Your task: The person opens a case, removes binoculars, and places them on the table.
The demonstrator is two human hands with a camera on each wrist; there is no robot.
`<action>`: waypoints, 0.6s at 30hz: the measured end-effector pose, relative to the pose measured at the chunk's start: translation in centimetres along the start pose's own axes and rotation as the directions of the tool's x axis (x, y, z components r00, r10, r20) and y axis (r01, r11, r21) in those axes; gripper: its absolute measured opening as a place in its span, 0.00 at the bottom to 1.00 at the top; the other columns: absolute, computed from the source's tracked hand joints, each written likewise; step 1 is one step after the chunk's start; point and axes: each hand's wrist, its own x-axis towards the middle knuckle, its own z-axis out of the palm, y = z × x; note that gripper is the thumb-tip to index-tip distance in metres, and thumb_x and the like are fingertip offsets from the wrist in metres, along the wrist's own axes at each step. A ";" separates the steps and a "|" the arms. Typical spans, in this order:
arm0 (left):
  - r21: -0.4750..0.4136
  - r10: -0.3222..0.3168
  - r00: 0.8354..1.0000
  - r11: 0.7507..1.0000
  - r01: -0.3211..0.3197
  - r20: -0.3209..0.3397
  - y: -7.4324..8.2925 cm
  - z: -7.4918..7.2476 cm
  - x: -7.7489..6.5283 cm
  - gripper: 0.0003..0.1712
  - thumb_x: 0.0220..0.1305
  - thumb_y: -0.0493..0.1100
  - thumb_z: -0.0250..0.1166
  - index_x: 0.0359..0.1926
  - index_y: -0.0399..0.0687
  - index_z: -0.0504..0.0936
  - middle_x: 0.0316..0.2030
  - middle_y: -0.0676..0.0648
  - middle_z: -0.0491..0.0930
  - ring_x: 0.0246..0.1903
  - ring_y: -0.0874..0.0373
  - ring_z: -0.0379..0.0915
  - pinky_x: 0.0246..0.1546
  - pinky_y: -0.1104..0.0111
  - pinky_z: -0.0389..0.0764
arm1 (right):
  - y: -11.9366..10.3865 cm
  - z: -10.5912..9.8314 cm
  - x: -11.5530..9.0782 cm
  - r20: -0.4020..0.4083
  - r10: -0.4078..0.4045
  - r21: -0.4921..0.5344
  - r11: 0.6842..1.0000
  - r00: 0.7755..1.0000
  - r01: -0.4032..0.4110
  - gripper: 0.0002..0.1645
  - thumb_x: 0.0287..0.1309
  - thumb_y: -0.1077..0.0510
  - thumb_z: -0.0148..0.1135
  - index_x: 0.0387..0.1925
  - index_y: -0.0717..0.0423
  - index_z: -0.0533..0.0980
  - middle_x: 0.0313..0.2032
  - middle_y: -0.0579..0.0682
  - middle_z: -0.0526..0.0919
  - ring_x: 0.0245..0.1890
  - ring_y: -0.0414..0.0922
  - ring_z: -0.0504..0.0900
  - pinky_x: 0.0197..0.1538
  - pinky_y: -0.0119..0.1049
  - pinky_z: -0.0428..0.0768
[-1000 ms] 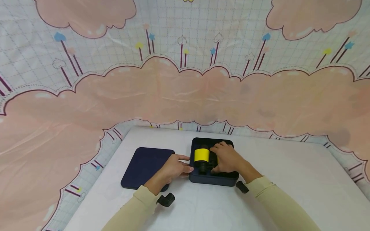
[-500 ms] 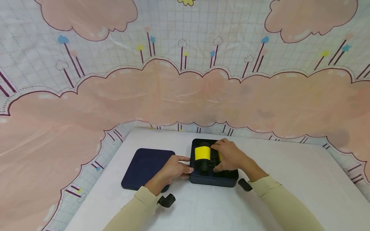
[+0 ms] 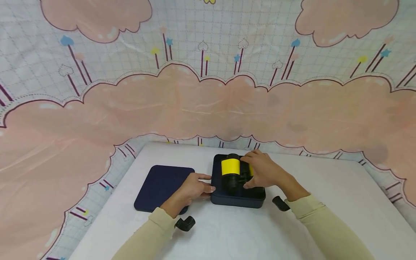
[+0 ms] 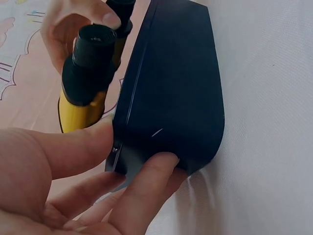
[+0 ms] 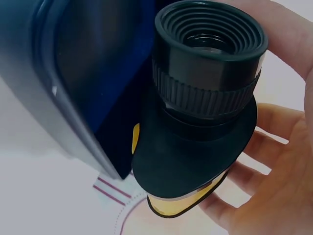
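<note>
Black and yellow binoculars are raised out of a dark blue box, over its open top. My right hand grips them by the right barrel. In the right wrist view an eyepiece of the binoculars fills the middle, with my fingers curled behind the barrel. At the box's left side my left hand holds the wall, thumb at the rim and fingers against the outside. The left wrist view shows this grip on the box close up.
A flat dark blue lid lies on the white table, left of the box and partly under my left forearm. Black camera mounts sit at both wrists. Behind the table hangs a patterned cloth.
My right hand has lifted the binoculars up from inside the box, shifting slightly right and away from me. My left hand has kept its hold on the box, which stays in place.
</note>
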 end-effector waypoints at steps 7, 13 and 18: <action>-0.014 0.013 1.000 1.000 -0.013 0.003 -0.1 -0.1 0.0 0.33 0.55 0.34 0.72 0.63 0.40 0.75 0.48 0.40 0.84 0.37 0.55 0.85 0.43 0.61 0.87 | 0.8 -1.0 -1.0 -0.003 0.000 -0.038 0.999 1.000 0.000 0.54 0.34 0.39 0.81 0.64 0.57 0.72 0.62 0.56 0.77 0.66 0.58 0.67 0.69 0.62 0.65; -0.003 0.029 1.000 1.000 -0.029 0.008 -0.1 -0.1 0.1 0.33 0.56 0.34 0.72 0.64 0.39 0.75 0.50 0.38 0.84 0.38 0.55 0.86 0.43 0.61 0.87 | 1.4 -1.7 -2.0 -0.026 0.024 -0.028 0.999 0.999 -0.025 0.54 0.33 0.41 0.82 0.63 0.56 0.73 0.62 0.56 0.76 0.66 0.58 0.67 0.67 0.64 0.67; -0.017 0.043 0.999 0.999 -0.042 0.021 -0.1 -0.2 0.0 0.33 0.56 0.33 0.71 0.64 0.37 0.73 0.52 0.36 0.82 0.41 0.54 0.86 0.44 0.60 0.87 | 1.9 -2.2 -2.9 -0.034 0.044 -0.013 0.999 0.998 -0.045 0.54 0.32 0.42 0.82 0.64 0.55 0.73 0.63 0.56 0.76 0.66 0.58 0.67 0.65 0.65 0.69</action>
